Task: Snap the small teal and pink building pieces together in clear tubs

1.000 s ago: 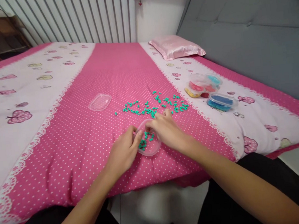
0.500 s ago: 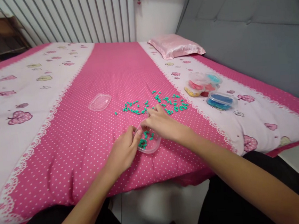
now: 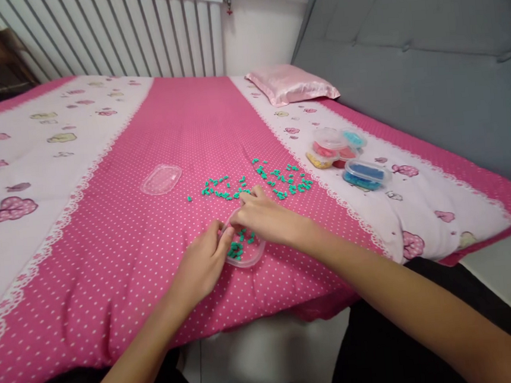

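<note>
My left hand [image 3: 205, 258] grips the left rim of a clear plastic container [image 3: 249, 260], thumb over its edge. Inside it lie small green pieces [image 3: 235, 251], clustered toward the left. My right hand [image 3: 262, 216] is at the far rim of the container, its fingers bent together; whether they pinch a piece is hidden. Just beyond, loose green pieces [image 3: 284, 180] are scattered over the pink dotted bedspread [image 3: 161, 235]. A clear lid [image 3: 161, 180] lies flat on the bedspread, left of the scattered pieces.
To the right sit several lidded containers, one with blue contents [image 3: 365, 174], others with red, yellow and light blue. A pink pillow [image 3: 291, 83] rests near the grey headboard [image 3: 419, 76]. The bed's near edge [image 3: 267, 324] is close to my knees. A white radiator [image 3: 135, 38] stands behind.
The whole view has shifted a little, so everything appears further left. My right hand stays bent at the container's far rim, and my left hand keeps its hold.
</note>
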Demonstrator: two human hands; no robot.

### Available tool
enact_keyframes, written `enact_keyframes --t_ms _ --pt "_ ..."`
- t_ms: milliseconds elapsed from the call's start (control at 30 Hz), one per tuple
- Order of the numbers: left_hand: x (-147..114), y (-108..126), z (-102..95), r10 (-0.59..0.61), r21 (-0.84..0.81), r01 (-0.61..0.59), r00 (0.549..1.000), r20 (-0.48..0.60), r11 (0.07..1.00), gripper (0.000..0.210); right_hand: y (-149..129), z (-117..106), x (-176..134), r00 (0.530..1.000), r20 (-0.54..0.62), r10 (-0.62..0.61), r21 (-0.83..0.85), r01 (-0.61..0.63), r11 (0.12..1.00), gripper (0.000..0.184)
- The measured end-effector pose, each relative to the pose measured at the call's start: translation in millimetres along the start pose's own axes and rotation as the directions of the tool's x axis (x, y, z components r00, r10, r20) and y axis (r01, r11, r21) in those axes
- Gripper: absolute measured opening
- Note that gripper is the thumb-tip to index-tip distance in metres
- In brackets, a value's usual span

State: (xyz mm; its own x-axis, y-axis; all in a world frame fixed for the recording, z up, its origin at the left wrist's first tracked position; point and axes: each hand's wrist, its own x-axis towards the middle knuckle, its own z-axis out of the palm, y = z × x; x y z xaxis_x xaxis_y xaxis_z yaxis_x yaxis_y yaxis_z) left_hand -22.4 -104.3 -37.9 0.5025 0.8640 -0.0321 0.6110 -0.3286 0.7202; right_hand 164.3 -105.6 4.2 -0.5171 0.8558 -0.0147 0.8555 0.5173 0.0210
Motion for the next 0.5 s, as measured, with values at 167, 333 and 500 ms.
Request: enact_keyframes --t_ms 167,333,500 --pt "-0.1 -2.2 -0.1 0.003 -0.022 -0.003 1.0 0.007 1.0 0.045 -0.7 2.8 4.2 0.999 -0.007 0.052 -0.026 -0.052 0.998 0.018" --pt "0.8 -7.8 0.8 0.012 -0.032 -0.012 1.0 0.008 0.999 0.046 -2.4 6.9 9.8 0.993 -0.046 0.11 -0.034 -0.111 0.993 0.024" --pt "0.4 -9.4 0.6 0.021 -0.05 -0.02 1.0 0.02 0.999 0.046 -6.9 6.0 8.1 0.988 -0.092 0.126 0.019 -0.125 0.992 0.025"
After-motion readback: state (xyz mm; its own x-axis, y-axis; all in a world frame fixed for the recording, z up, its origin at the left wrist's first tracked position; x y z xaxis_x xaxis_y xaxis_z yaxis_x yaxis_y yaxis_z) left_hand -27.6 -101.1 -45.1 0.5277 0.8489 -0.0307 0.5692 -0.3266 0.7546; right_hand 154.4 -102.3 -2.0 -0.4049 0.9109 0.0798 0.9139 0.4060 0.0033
